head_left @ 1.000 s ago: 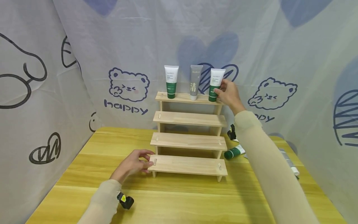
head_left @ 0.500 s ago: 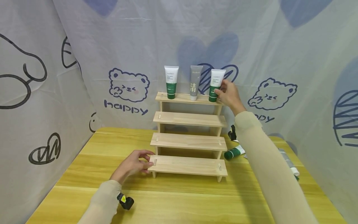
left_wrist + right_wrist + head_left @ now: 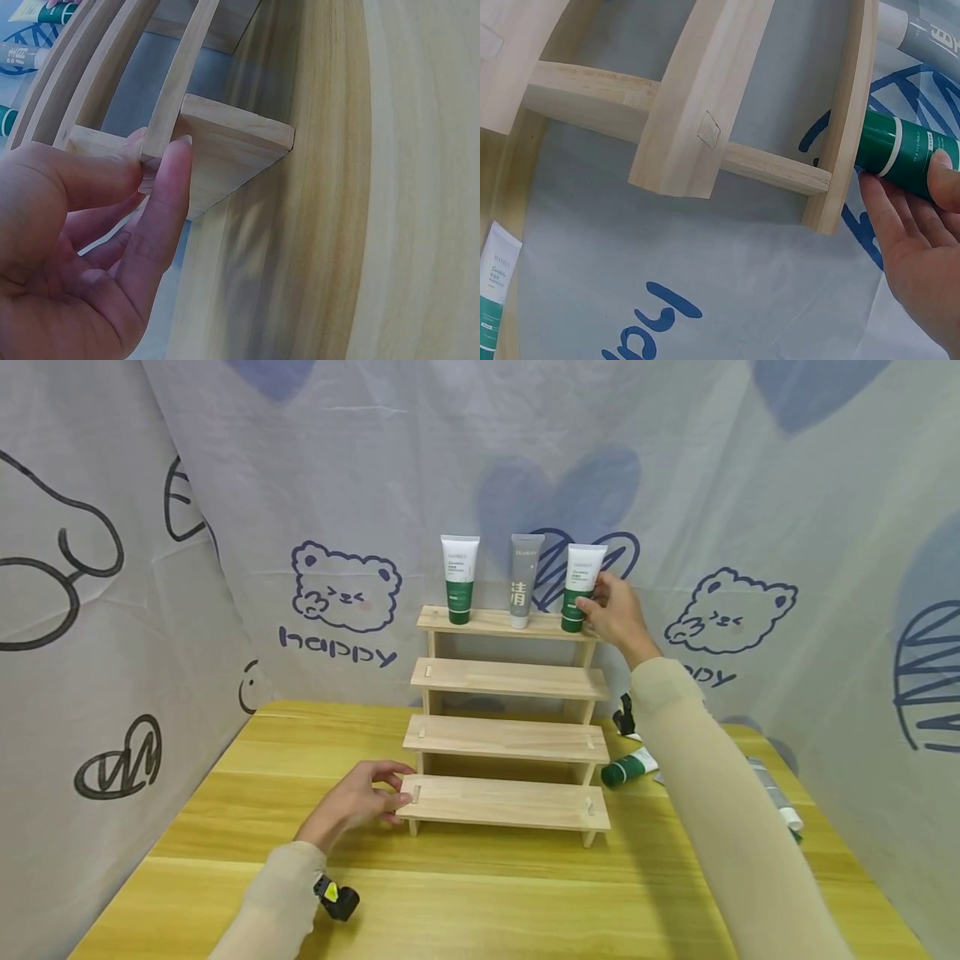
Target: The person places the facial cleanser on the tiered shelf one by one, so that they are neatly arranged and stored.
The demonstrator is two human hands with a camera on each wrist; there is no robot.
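My right hand [image 3: 617, 614] holds a white-and-green squeeze tube [image 3: 582, 578] by its side, cap down, at the right end of the top step of a wooden tiered shelf [image 3: 510, 678]. In the right wrist view, the thumb lies across the green part of the tube [image 3: 900, 150]. A grey tube [image 3: 525, 577] and another white-and-green tube [image 3: 459, 578] stand upright on that step, to its left. My left hand [image 3: 365, 796] pinches the left end of the lowest step. The left wrist view shows thumb and fingers around that board's end [image 3: 166, 112].
Right of the shelf, a white-and-green tube [image 3: 628, 768] lies on the wooden table [image 3: 450, 902], partly behind my right arm. Beyond the arm lies a grey tube [image 3: 776, 793] with something green under it. A printed cloth [image 3: 337, 468] hangs close behind the shelf.
The tube in my right hand has shifted very slightly to the right along the top step. My left hand stays on the lowest step.
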